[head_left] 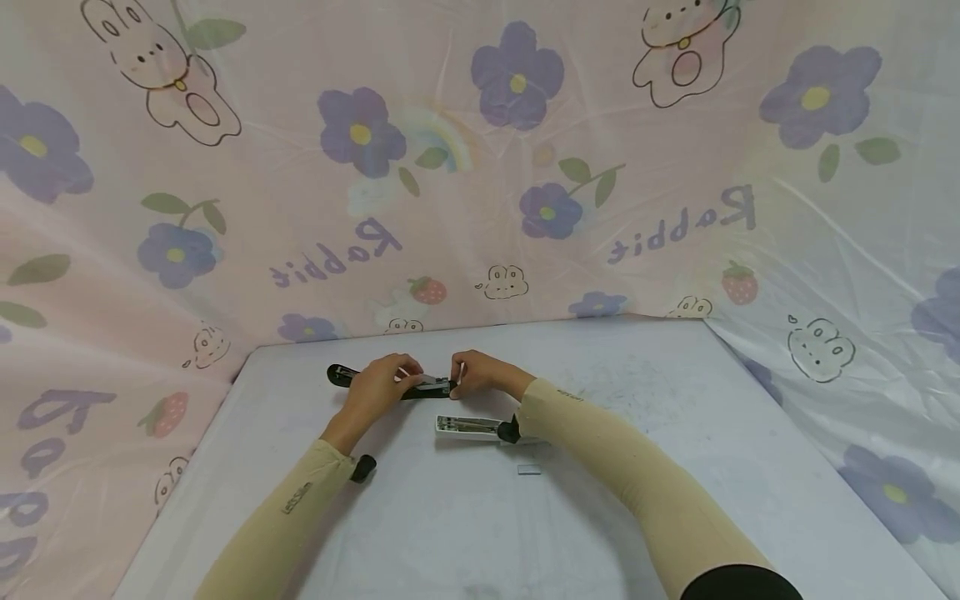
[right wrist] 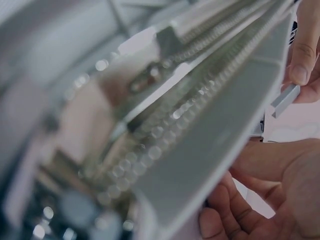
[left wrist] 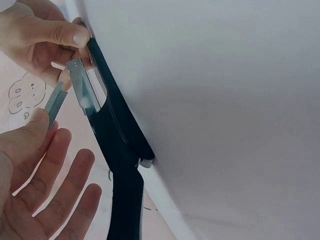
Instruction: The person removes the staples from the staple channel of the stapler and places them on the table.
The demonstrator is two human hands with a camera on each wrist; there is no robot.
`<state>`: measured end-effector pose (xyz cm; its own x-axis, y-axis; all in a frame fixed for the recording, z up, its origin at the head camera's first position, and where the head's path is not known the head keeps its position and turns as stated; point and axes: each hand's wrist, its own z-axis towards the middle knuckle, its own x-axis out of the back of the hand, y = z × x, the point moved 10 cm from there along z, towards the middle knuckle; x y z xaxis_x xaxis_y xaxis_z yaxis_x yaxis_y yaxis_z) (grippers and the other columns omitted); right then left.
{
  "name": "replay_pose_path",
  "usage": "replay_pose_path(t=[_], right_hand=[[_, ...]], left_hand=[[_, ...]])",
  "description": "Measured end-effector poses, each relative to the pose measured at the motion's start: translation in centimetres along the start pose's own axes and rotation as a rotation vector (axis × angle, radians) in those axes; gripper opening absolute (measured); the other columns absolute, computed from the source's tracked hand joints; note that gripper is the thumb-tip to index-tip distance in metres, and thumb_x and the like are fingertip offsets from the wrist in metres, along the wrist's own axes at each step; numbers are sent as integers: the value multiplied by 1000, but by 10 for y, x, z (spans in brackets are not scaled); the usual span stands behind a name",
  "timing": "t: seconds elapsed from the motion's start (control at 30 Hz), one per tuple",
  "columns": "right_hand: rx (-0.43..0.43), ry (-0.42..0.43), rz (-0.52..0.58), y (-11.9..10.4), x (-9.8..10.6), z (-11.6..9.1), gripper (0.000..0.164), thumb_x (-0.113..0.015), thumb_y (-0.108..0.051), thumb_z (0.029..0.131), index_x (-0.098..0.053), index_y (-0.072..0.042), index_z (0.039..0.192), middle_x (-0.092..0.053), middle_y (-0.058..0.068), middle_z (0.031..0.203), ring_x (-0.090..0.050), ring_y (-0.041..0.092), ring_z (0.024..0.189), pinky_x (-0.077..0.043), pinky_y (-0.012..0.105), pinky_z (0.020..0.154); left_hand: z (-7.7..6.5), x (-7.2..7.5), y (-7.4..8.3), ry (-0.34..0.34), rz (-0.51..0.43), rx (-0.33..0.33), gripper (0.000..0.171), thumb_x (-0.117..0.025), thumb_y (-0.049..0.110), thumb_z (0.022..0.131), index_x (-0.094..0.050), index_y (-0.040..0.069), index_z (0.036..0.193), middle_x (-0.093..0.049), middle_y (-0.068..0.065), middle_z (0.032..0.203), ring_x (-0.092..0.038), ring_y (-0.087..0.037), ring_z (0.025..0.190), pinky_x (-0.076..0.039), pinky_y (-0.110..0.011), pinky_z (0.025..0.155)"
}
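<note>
A black stapler (head_left: 427, 394) lies near the back of the table, its metal magazine (left wrist: 82, 87) bare in the left wrist view. My left hand (head_left: 377, 385) pinches a short strip of staples (left wrist: 56, 104) between thumb and forefinger, beside the magazine; its other fingers are spread in the left wrist view. At the stapler's front end, my right hand (head_left: 480, 373) grips the tip with thumb and fingers. The same strip of staples (right wrist: 286, 101) shows at the right of the right wrist view, above my right hand (right wrist: 265, 185).
A white stapler (head_left: 467, 427) with its metal channel exposed lies in front of my right hand, close to the sleeve; it fills much of the right wrist view, blurred. A small strip of staples (head_left: 528, 470) lies nearer me on the white table (head_left: 450, 533). A printed curtain (head_left: 450, 208) hangs behind.
</note>
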<state>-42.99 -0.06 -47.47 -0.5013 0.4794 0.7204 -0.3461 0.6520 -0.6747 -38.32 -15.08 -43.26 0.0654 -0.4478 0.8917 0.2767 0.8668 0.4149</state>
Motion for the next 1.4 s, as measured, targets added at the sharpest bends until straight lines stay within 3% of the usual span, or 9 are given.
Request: replay_pose_path(t=[0.43, 0.77, 1.1, 1.4], right_hand=[[-36, 10, -22, 8, -4, 6, 23, -83, -11, 90, -63, -7, 100, -63, 6, 94, -56, 17, 85, -46, 30, 77], [-32, 7, 5, 7, -5, 4, 24, -85, -12, 91, -65, -7, 102, -62, 3, 94, -55, 15, 84, -44, 28, 76], [-22, 12, 0, 2, 1, 0, 26, -86, -12, 90, -65, -5, 103, -62, 4, 95, -55, 17, 85, -44, 29, 76], [-39, 8, -18, 4, -2, 1, 24, -84, -13, 92, -65, -7, 104, -61, 2, 92, -55, 15, 84, -44, 28, 76]], left_hand=[[-15, 4, -4, -11, -37, -6, 15, -79, 27, 101, -79, 19, 113, -77, -3, 111, -74, -24, 98, -59, -47, 79], [-21, -2, -3, -46, -17, -34, 14, -81, 22, 99, -79, 17, 111, -78, -1, 108, -74, -25, 102, -59, -49, 89], [-28, -4, 8, -62, -3, -69, 8, -82, 20, 97, -79, 19, 103, -76, 5, 98, -72, -14, 89, -58, -44, 81], [-29, -14, 1, -133, 12, -26, 7, -82, 25, 97, -78, 20, 100, -76, 6, 95, -68, -13, 88, -56, -41, 77]])
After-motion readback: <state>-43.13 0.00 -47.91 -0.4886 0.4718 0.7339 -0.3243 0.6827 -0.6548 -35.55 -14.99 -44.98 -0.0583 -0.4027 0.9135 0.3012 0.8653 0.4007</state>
